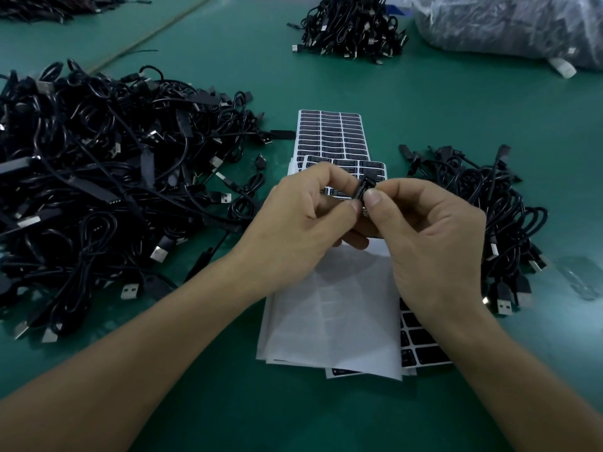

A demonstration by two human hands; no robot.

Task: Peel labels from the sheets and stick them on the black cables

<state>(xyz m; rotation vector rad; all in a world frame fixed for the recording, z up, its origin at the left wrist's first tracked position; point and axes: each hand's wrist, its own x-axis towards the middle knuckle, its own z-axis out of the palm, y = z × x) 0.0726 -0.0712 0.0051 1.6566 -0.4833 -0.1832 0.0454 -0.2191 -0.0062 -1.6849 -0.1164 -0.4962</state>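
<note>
My left hand (303,220) and my right hand (427,236) meet above the label sheets at the middle of the green table. Together they pinch a small black label (364,188) between thumbs and fingertips; whether a cable part lies under it I cannot tell. A sheet of black labels (329,135) lies flat just beyond my hands. Blank white backing sheets (329,324) lie under my wrists, with another label sheet (424,347) poking out at their right. A big heap of black cables (107,190) is on the left, a smaller heap (496,216) on the right.
A third cable pile (352,27) sits at the far middle, more cables (49,6) at the far left corner. A clear plastic bag of cables (512,24) fills the far right. A crumpled piece of clear film (577,278) lies at the right edge.
</note>
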